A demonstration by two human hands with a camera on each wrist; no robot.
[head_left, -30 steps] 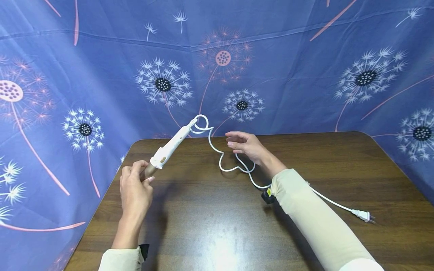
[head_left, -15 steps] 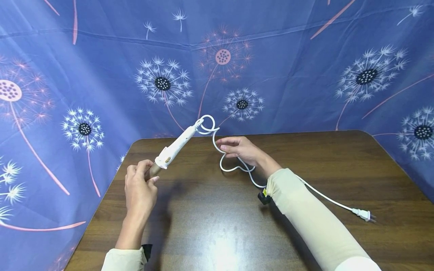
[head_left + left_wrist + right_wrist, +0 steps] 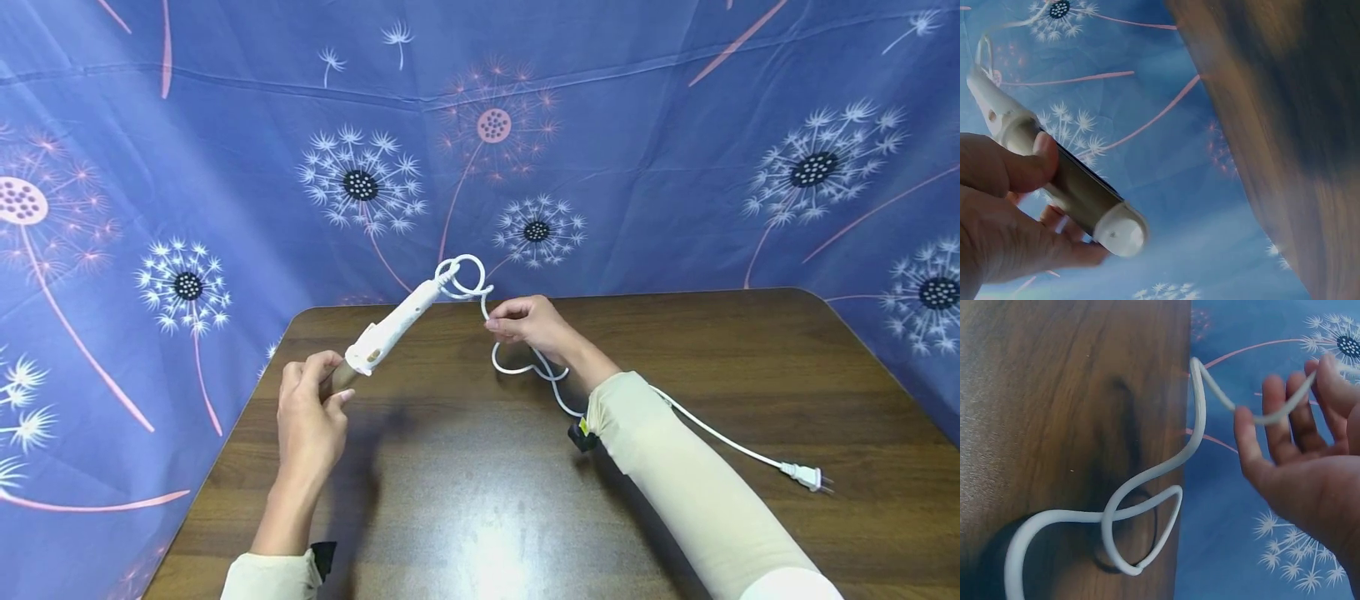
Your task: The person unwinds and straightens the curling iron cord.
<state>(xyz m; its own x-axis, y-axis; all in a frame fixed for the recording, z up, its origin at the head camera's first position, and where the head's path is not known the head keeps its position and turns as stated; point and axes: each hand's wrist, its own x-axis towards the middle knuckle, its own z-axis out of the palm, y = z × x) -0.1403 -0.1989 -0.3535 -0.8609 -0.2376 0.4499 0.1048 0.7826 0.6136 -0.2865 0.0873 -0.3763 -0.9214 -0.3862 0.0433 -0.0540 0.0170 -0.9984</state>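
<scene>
A curling iron (image 3: 393, 327) with a white handle and a brownish-gold barrel is held tilted above the table, handle end up and away. My left hand (image 3: 309, 417) grips it by the barrel; in the left wrist view the thumb lies along the barrel (image 3: 1082, 187), near the white tip (image 3: 1124, 232). From the handle's end a white cord (image 3: 472, 287) loops over to my right hand (image 3: 528, 323), which pinches it between thumb and forefinger. The right wrist view shows the cord (image 3: 1154, 472) hanging from those fingers in loose bends, the other fingers spread.
The brown wooden table (image 3: 465, 467) spans the front. Farther right, the cord ends in a two-pronged plug (image 3: 806, 477) lying on it. A blue curtain with dandelion prints (image 3: 637, 142) hangs just behind the table and along its left side.
My right hand has moved left to the cord and now pinches it; before, its fingers were apart from it. The left hand and curling iron have shifted slightly right.
</scene>
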